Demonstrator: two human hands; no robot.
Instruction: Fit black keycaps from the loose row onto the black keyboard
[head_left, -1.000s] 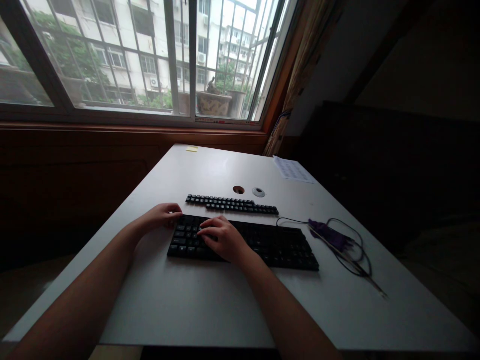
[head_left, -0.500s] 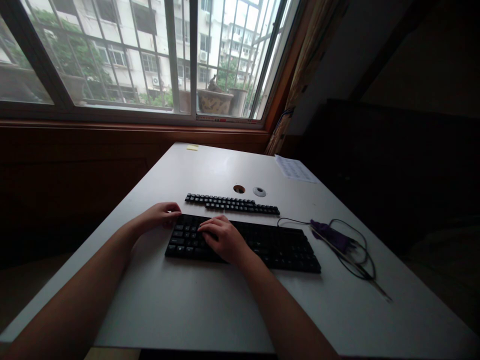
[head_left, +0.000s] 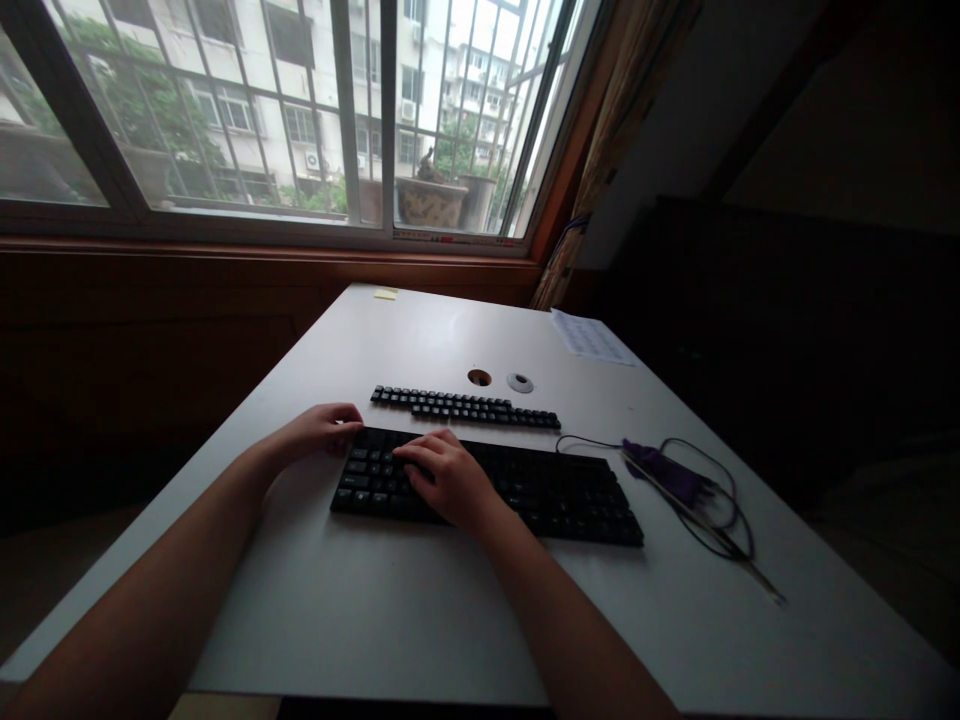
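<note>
A black keyboard [head_left: 525, 490] lies across the white desk in front of me. At its far left corner is my left hand [head_left: 330, 428], its fingers curled in and gripping that corner. My right hand [head_left: 450, 475] rests over the left-middle keys, fingers together and reaching left, thumb apart beneath them. Nothing shows in its fingers, though the fingertips partly cover the keys below. Just behind the keyboard, black keycaps [head_left: 465, 406] stand in stepped rows on the desk.
A cable [head_left: 739, 510] loops at the right around a purple cloth [head_left: 664, 470] and a thin stick [head_left: 750, 565]. Farther back are a round desk hole [head_left: 479, 378], its white cover [head_left: 520, 383], printed paper [head_left: 592, 337] and yellow sticky notes [head_left: 385, 294]. A barred window rises behind.
My right hand's fingers have shifted very slightly left over the keys. The left hand stays at the keyboard's corner.
</note>
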